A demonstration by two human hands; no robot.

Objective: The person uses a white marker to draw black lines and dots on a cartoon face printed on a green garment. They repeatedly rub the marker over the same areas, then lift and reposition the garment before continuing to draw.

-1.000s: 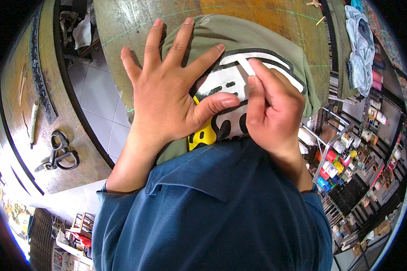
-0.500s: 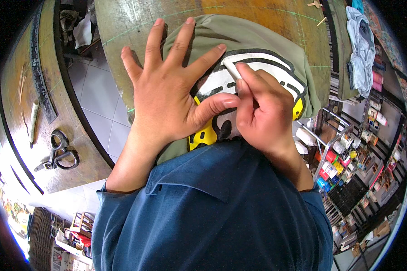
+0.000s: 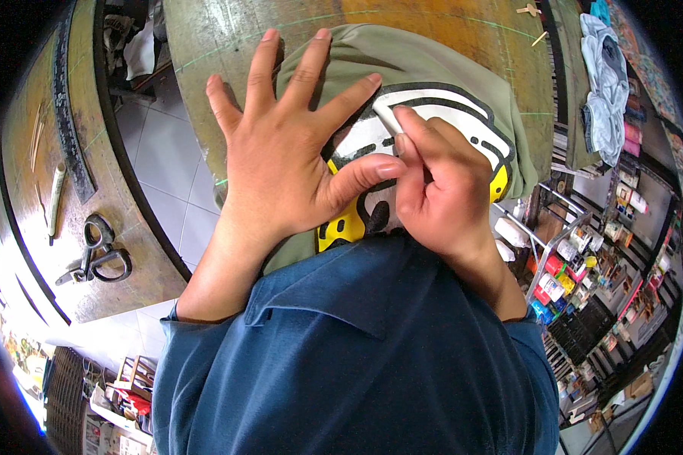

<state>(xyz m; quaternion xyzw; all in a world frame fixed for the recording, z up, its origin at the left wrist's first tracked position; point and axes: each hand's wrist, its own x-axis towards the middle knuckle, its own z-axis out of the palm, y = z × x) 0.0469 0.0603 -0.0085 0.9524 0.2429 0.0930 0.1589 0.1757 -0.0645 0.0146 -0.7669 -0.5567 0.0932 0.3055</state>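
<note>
An olive-green cloth [image 3: 432, 57], which looks like a garment, lies over the wooden table [image 3: 402, 11]. On it is a white, black and yellow cartoon print [image 3: 360, 140]. My left hand [image 3: 273, 163] presses flat on the cloth, fingers spread, its index fingertip at the print's upper left edge. My right hand [image 3: 451, 182] pinches a slim white piece [image 3: 388, 119] between thumb and index finger, its far end touching the print. Whether this is a stick or a lifted strip of the print, I cannot tell. The right hand covers part of the print.
On a second table at left lie black-handled scissors [image 3: 102, 250], a dark ruler [image 3: 70, 129] and a pale pen-like stick [image 3: 56, 199]. Light blue cloth [image 3: 605, 83] hangs at upper right. Below it, a rack holds several paint containers [image 3: 552, 287]. Small wooden pieces [image 3: 529, 10] lie at the table's far right.
Both hands stay nearly in place. The slim white piece has shifted very slightly within the same pinch, and the whole view has moved a little.
</note>
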